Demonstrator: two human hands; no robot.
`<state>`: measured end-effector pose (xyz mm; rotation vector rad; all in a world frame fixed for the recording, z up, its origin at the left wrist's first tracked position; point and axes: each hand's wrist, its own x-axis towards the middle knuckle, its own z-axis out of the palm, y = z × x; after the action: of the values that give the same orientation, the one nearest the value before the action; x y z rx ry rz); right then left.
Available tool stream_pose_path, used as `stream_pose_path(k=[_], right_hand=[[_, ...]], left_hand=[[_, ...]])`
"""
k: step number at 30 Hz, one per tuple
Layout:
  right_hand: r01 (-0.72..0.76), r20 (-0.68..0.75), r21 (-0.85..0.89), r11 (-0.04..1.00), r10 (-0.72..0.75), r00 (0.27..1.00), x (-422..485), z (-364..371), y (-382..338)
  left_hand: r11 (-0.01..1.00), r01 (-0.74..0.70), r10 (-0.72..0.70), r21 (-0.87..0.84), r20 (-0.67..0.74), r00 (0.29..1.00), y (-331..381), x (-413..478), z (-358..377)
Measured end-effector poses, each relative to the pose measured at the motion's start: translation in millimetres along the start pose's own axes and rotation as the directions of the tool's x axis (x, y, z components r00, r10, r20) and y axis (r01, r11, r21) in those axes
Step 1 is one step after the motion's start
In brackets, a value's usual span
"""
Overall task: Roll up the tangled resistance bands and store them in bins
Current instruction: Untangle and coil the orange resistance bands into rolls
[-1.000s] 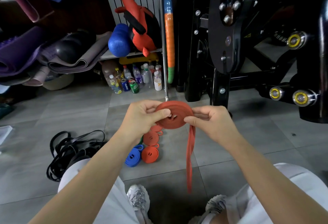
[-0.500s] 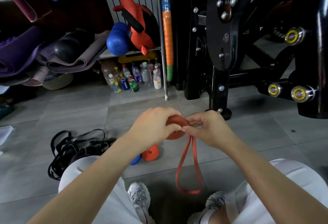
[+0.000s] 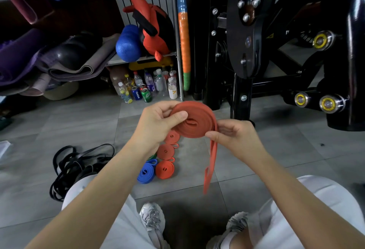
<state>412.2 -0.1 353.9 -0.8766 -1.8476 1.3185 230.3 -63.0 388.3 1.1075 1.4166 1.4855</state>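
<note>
Coil of orange band (image 3: 197,119) sits between my two grips: left hand (image 3: 156,124) pinches its left edge, thumb on top; right hand (image 3: 237,138) pinches the right rim, loose tail hanging below. Rolled bands (image 3: 166,151) lie on the floor under my left wrist.

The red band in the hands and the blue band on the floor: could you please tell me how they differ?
The red band is held in the air by the left hand and right hand; the blue band lies on the floor. The red band is only partly rolled, a long tail hanging down; the blue band is fully rolled, only a short loop sticking out. Both are flat bands wound into coils.
</note>
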Motion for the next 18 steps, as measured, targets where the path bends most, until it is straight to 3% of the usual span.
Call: stream_pose_path(k=[3,5,6,8,11,14,16,18], right_hand=[[0.013,-0.025,0.087,0.996,-0.011,1.000,2,4,-5],[-0.002,-0.023,0.057,0.998,0.003,1.000,5,3,-5],[-0.019,-0.006,0.027,0.999,0.020,1.000,6,2,-5],[-0.057,0.034,-0.064,0.996,0.060,0.998,9,0,-5],[-0.007,0.127,-0.307,0.952,0.048,0.991,12,1,-6],[0.031,0.170,-0.399,0.916,0.041,0.985,14,5,-11],[0.033,0.173,-0.418,0.908,0.044,0.984,15,4,-13],[0.024,0.180,-0.408,0.913,0.055,0.982,16,2,-13]], left_hand=[[0.969,0.090,-0.097,-0.231,-0.017,0.995,-9,-1,1],[0.962,0.115,-0.123,-0.247,-0.014,0.992,-14,-4,1],[0.984,0.110,-0.114,-0.144,-0.023,0.993,-15,-4,-1],[0.966,0.023,-0.024,0.259,0.000,1.000,-11,-3,-7],[0.670,-0.205,0.085,0.714,0.200,0.976,2,-2,-4],[0.380,-0.260,-0.014,0.888,0.287,0.958,13,-2,8],[0.358,-0.234,-0.016,0.904,0.256,0.967,13,-2,10],[0.459,-0.185,-0.002,0.869,0.209,0.978,14,-3,11]])
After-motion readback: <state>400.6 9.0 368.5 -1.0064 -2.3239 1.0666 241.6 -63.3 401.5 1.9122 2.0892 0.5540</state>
